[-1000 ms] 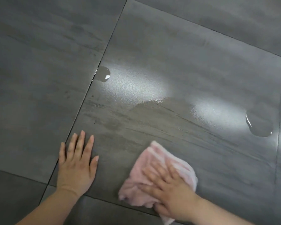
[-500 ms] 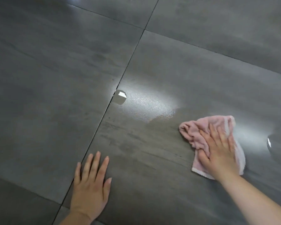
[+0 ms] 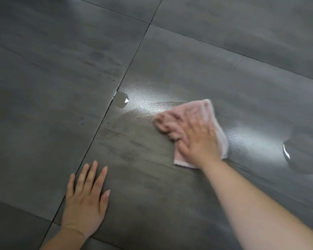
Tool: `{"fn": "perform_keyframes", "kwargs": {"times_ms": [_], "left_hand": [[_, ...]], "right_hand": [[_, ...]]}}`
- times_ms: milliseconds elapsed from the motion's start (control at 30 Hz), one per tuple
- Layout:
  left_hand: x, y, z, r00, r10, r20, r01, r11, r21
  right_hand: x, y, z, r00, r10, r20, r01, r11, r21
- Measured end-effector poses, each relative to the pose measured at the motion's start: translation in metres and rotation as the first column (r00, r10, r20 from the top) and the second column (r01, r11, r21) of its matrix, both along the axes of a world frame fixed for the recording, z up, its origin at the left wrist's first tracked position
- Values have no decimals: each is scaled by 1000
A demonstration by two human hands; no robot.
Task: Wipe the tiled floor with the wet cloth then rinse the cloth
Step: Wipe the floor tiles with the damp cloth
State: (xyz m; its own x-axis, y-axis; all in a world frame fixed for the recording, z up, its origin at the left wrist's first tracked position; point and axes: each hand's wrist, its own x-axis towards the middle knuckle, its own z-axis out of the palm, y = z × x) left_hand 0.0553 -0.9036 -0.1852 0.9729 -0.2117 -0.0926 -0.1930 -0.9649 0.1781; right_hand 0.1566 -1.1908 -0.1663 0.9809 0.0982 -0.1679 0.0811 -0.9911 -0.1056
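Tiles of dark grey stone make up the floor (image 3: 206, 60), laid in large slabs with thin dark grout lines (image 3: 105, 112) between them. A pink cloth (image 3: 208, 112) lies bunched on the middle tile, flat against the floor, with its upper corner reaching into a patch of bright reflected light. The right hand (image 3: 197, 139) lies on top of the cloth and presses it down, palm flat and fingers stretched out towards the left. The fingertips (image 3: 167, 126) are smeared by motion blur, so how far they dig into the fabric cannot be told. The bare right forearm (image 3: 251, 204) runs in from the lower right corner.

The left hand (image 3: 85, 201) rests flat on the floor near the bottom of the view, well apart from the cloth, fingers straight and close together, holding nothing. Its outer fingers lie across a grout line.

A small puddle (image 3: 122, 101) sits just beside the grout line to the left of the cloth, with a white glint at its edge. A larger puddle (image 3: 300, 156) lies to the right of the cloth, near the frame's right edge. Between them the tile shows a wet sheen (image 3: 148, 100), and below the cloth the surface looks darker and streaked (image 3: 134, 141).
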Motion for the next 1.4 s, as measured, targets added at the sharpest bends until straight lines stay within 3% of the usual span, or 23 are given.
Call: {"fn": "perform_keyframes", "kwargs": {"times_ms": [67, 167, 267, 367, 433, 500, 567, 667, 733, 833, 900, 1000, 1100, 1167, 1267, 1333, 1400], "left_hand": [[0, -2, 2, 999, 20, -39, -20, 1000, 1], [0, -5, 5, 991, 50, -126, -46, 998, 41], [0, -8, 11, 983, 76, -166, -67, 996, 57], [0, -8, 10, 986, 67, -155, -59, 997, 56], [1, -7, 9, 987, 66, -145, -58, 997, 55], [0, -5, 9, 989, 76, -130, -72, 997, 36], [2, -7, 8, 991, 74, -108, -71, 997, 26], [1, -8, 10, 988, 75, -132, -71, 997, 39], [1, -8, 11, 987, 71, -142, -67, 997, 27], [0, -7, 9, 989, 80, -124, -84, 996, -21], [1, -8, 8, 991, 91, -94, -95, 994, -46], [0, -8, 9, 991, 86, -102, -91, 995, -51], [0, -6, 8, 986, 106, -130, -112, 993, -45], [-1, -5, 7, 985, 104, -138, -110, 993, -38], [1, -4, 6, 988, 98, -123, -102, 994, -30], [1, -5, 5, 989, 98, -110, -100, 995, -20], [2, -4, 4, 991, 88, -100, -90, 996, -15]], "right_hand": [[-3, -48, 9, 957, -278, -82, 276, 960, -38], [-23, -36, 12, 906, -402, -131, 403, 915, -19], [-61, 37, -7, 971, -212, 107, 207, 977, 54], [-106, 83, -10, 983, 158, 97, -171, 973, 152], [-113, 57, -15, 939, 312, 145, -327, 939, 102], [-109, 9, -17, 976, 177, 124, -183, 983, 33], [-100, -36, -6, 990, -130, 46, 129, 991, 22], [-105, -32, 3, 890, -452, -54, 455, 889, 58], [-120, 8, -1, 924, -382, -14, 382, 923, 53], [-139, 74, -10, 1000, 12, 9, -12, 1000, 10], [-127, 96, -11, 996, 77, 50, -80, 995, 64], [-81, 90, -9, 997, 75, 28, -78, 991, 104], [-20, 42, -5, 999, 20, -43, -23, 998, -58], [-2, -2, -1, 977, -166, -132, 159, 985, -66], [-20, -40, 5, 906, -418, -67, 418, 908, -22], [-49, -29, -1, 921, -382, 80, 387, 920, -56], [-76, 6, -6, 959, -267, 97, 272, 962, -37]]}}
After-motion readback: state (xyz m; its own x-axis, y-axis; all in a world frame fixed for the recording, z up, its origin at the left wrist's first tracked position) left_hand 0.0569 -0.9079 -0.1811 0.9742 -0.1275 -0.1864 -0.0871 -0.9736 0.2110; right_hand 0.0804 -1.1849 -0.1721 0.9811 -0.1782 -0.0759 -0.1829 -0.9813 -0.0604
